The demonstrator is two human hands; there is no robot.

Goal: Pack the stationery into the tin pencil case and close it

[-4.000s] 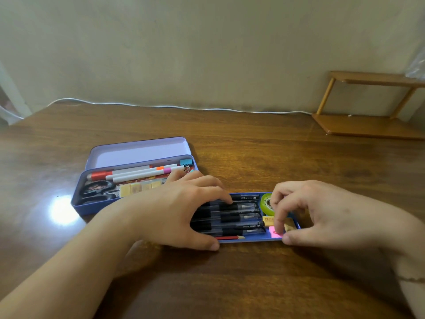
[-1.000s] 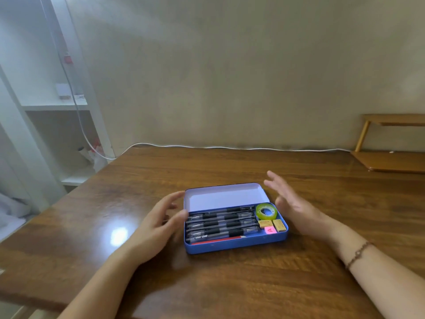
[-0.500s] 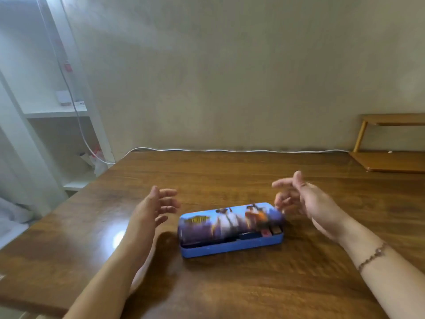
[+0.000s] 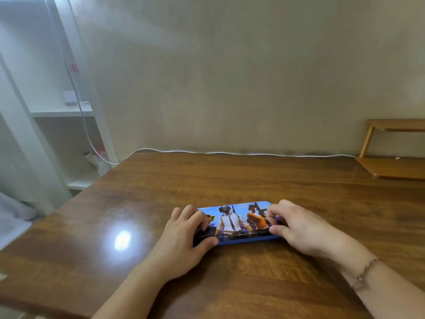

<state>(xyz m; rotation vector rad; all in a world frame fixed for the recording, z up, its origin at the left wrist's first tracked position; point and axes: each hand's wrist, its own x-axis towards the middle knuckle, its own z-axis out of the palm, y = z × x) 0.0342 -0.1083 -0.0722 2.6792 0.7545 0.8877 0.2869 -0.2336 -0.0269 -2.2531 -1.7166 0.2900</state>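
The blue tin pencil case (image 4: 239,223) lies flat on the wooden table (image 4: 230,180), its printed lid down over the body. The lid shows game figures in white and orange. My left hand (image 4: 184,236) grips the case's left end, fingers on the lid and thumb at the front edge. At the right end my right hand (image 4: 299,229) holds it the same way, thumb pressed on the front rim. The stationery inside is hidden by the lid.
A white cable (image 4: 230,153) runs along the table's far edge by the wall. A small wooden shelf (image 4: 391,166) stands at the back right. White shelving (image 4: 69,111) is off the table's left side. The table edge is near on the left.
The lid, open a second ago and falling half a second ago, now lies flat on the case. Both hands moved in from the sides and took hold of its ends.
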